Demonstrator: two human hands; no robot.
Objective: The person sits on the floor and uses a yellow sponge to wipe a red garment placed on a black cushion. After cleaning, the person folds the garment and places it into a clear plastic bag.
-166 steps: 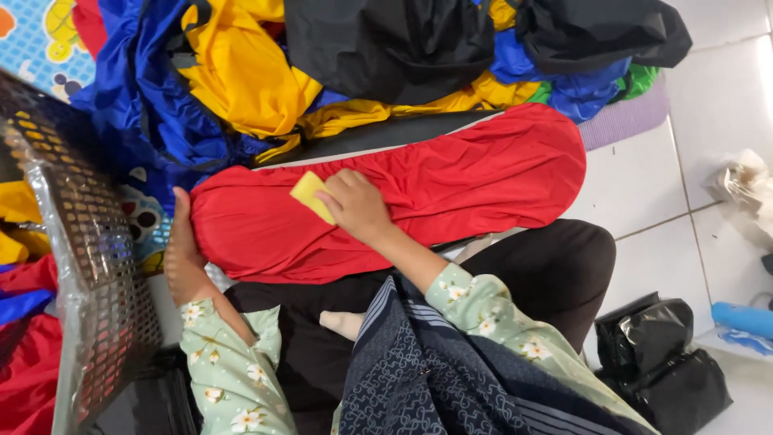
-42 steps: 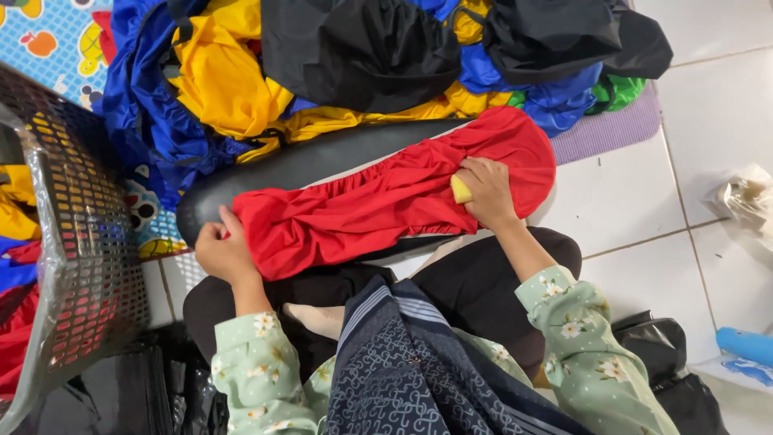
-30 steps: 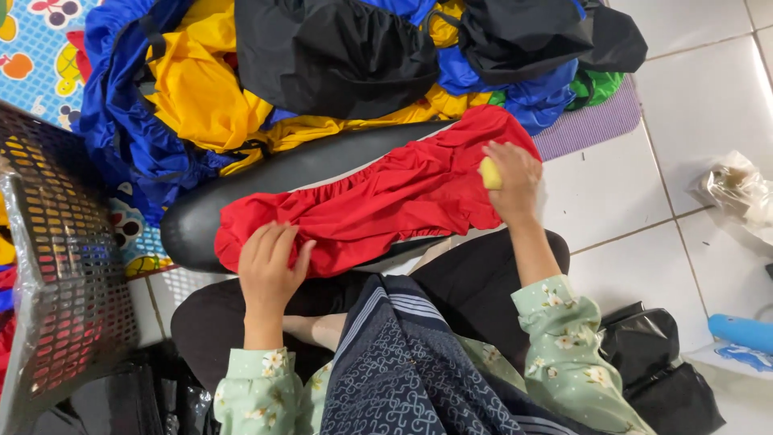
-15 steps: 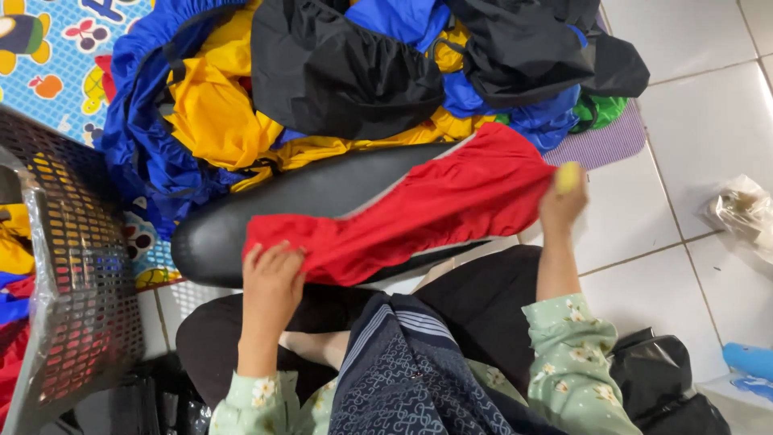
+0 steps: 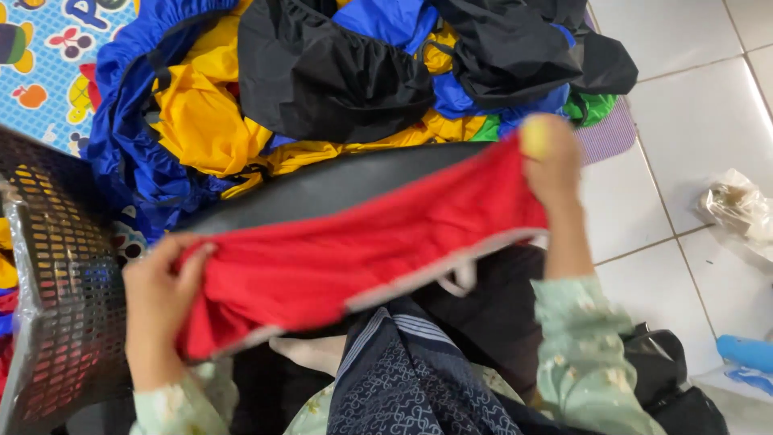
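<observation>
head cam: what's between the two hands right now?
In the head view, the red cloth spans the whole stretch, gripped by the left hand at one end and the right hand at the other. A black oval board lies behind it.

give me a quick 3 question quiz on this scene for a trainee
1. True or false: both hands grip the red cloth.
2. Which hand also holds a small yellow piece? A) left hand B) right hand
3. What lies directly under the red cloth?

Key:
1. True, one hand at each end.
2. B.
3. A long black padded board, in front of a pile of blue, yellow and black fabric.
</observation>
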